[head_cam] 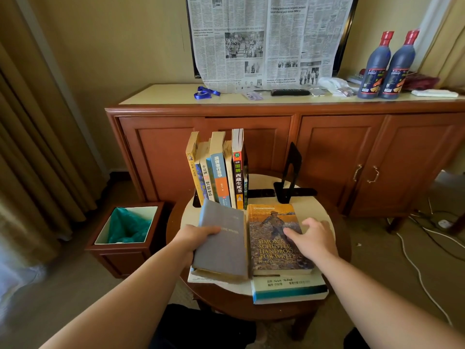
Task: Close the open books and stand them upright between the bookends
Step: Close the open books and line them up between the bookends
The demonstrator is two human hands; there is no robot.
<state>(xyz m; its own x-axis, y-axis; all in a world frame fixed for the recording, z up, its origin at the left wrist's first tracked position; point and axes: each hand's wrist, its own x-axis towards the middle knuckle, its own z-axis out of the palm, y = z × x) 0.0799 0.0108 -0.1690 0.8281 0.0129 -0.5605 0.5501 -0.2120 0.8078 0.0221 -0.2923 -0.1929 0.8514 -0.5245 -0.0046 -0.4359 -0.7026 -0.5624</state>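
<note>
Two hands on two books: left hand (198, 234) gripping grey book (221, 245), right hand (310, 236) flat atop handbook (273, 230).

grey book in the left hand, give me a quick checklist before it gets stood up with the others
1. Grip: left hand holds the grey book by its left edge, thumb on the cover: ok.
2. Book closed: the grey cover is lifted over pages that still show beneath its lower edge: not ok.
3. Slot free: a bare gap lies between the upright row and the right bookend: ok.
4. Row steady: the books stand close together, leaning slightly: ok.
5. Right hand free: it rests flat on the Simon & Schuster handbook: not ok.
6. Left bookend: hidden behind the row: cannot tell.
</note>
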